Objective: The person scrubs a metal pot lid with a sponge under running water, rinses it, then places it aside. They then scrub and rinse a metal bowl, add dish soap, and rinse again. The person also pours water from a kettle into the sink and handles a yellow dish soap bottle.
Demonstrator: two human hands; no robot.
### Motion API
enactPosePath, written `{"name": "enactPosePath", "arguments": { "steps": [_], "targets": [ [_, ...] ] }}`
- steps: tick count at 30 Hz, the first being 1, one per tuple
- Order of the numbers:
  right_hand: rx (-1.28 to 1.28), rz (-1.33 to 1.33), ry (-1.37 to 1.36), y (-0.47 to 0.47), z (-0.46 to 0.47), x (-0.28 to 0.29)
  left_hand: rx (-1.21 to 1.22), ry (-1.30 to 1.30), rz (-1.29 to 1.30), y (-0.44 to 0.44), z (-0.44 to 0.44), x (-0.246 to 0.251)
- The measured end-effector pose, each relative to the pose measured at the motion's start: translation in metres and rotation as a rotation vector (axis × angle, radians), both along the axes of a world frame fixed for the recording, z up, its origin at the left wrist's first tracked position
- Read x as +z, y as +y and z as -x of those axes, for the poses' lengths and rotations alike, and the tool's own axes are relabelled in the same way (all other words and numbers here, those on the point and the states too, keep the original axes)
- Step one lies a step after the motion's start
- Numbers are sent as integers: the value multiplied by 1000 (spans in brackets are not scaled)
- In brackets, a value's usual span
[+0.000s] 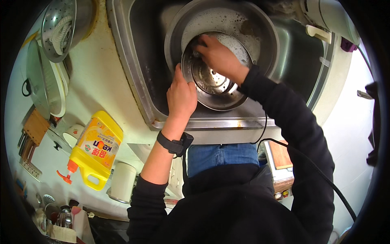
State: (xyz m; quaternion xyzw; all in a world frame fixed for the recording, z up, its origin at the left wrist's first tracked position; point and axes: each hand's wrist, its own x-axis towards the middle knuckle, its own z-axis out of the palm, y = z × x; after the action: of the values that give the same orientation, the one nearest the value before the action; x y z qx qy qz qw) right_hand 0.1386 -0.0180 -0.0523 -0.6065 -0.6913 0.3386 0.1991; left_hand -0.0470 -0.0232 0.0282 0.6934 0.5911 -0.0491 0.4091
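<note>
A round stainless-steel bowl (213,99) is tilted over the near side of a larger metal basin (269,39) in the sink. My left hand (182,96) grips the bowl's left rim, with the thumb on the inner wall side. Inside the bowl, my right hand (219,58) presses its curled fingers against the upper left wall. Those fingers are blurred, and whether they hold a scrubber or cloth cannot be made out. Soapy water with foam (225,23) lies in the basin. Wet reflections and ring marks show on the bowl's bottom.
The steel sink (146,76) surrounds the basin. On the left counter stand a yellow pump bottle of detergent (97,149), a perforated steel pot (58,45) holding a cloth, a glass lid (36,76) and a knife block (35,125). A black cable (304,155) runs along my right arm.
</note>
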Motion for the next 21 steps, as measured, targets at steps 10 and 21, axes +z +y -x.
{"name": "enactPosePath", "arguments": {
  "steps": [10, 21],
  "targets": [
    [363, 74, 261, -32, 7, 22, 31, -10, 58, 0, 0, -6],
    [347, 89, 211, -49, 17, 26, 28, -30, 39, 1, 4, -9]
  ]
}}
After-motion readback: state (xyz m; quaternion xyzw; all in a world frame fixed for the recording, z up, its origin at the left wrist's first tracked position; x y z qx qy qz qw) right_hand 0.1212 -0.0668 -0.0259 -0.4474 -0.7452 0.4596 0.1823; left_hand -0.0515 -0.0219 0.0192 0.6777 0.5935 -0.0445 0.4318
